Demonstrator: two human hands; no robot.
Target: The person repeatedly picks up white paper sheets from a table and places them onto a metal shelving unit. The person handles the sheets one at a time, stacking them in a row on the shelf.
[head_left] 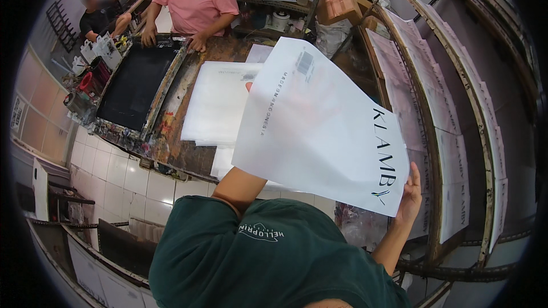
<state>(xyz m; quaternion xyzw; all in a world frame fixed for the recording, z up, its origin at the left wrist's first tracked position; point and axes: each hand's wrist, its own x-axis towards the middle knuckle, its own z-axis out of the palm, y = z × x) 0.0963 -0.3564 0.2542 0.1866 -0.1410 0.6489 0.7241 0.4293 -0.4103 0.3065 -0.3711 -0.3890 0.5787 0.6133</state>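
Observation:
A translucent white printed plastic sheet (319, 137), which may be a flat bag, is held up in front of me, with black lettering and a barcode on it. My right hand (409, 197) grips its right-hand edge, fingers pointing up. Most of my left hand (249, 86) is behind the sheet; a fingertip shows at the left edge and a faint hand shape shows through. Left of the sheet, a stack of similar white sheets (214, 108) lies on the stained wooden table (177, 117).
A screen-printing frame (137, 82) lies on the table's left, beside ink containers (88, 82). Tall drying racks (428, 137) with printed sheets stand close on my right. A person in a pink shirt (197, 0) leans hands on the far side; another person (94, 20) sits beyond.

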